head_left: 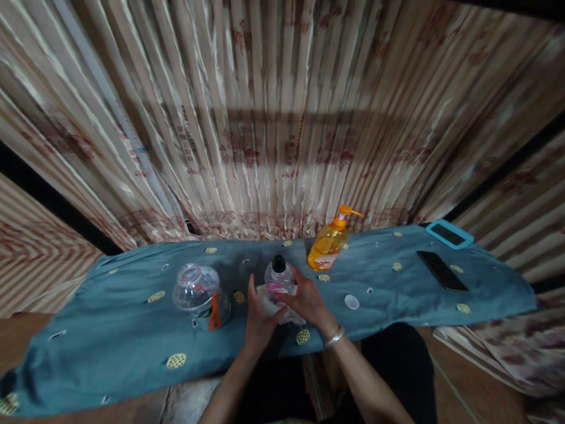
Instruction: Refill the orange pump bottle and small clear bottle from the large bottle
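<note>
A small clear bottle with a black cap and a pink label stands on the teal cloth in front of me. My left hand cups it from the left, pressing a white cloth against its side. My right hand, with a silver bangle at the wrist, wraps around the bottle's right side and also touches the white cloth. Both hands are closed around the bottle and the cloth.
An upturned clear plastic jar sits to the left. An orange pump bottle stands behind on the right, a small white lid lies near it. A black phone and a blue-cased phone lie far right. Striped curtains hang behind.
</note>
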Available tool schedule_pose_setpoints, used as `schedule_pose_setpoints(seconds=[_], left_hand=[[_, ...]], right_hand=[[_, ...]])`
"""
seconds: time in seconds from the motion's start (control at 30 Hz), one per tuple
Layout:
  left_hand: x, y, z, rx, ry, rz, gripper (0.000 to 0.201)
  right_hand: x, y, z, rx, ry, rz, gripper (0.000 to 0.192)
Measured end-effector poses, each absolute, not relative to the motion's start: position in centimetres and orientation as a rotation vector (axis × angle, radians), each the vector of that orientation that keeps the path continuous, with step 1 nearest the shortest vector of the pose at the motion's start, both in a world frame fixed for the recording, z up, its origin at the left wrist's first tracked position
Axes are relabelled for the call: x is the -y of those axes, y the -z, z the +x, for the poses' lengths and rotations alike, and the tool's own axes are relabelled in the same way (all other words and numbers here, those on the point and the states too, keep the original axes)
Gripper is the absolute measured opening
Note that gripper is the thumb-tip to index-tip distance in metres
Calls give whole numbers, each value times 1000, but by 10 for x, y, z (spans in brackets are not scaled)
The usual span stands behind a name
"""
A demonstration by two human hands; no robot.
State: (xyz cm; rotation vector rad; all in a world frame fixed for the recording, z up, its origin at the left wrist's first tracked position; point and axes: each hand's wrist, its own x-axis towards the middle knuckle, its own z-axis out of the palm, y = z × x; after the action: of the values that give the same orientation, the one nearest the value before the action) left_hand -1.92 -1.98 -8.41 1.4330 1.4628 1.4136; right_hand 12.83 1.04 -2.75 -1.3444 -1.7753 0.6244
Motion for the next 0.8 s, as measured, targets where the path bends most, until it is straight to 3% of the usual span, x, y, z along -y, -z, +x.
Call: schedule_pose_setpoints(seconds=[0.13,0.23,0.43,0.5,0.67,0.8], left_hand=[[1,94,4,-1378,-1398,1441,115],[-3,101,11,-1355,-1365,1465,104],[-1,98,12,-1488,-1332,1482,85],[-1,95,13,-1505,-1320,1478,80],[2,93,13,-1495,-1306,1444,77],[1,94,13,-1518,-1314,1423,78]], right_hand=[[-3,32,139,1764,-746,-1361,49],[-1,33,141,1746,-785,-1329,52],[-2,9,141,1589,-683,-1264,78],[-5,-4,135,1577,-649,-1237,74],[-11,-14,116,1587,-676,-1236,38],[-13,-13,118,1664,-760,-1215,33]])
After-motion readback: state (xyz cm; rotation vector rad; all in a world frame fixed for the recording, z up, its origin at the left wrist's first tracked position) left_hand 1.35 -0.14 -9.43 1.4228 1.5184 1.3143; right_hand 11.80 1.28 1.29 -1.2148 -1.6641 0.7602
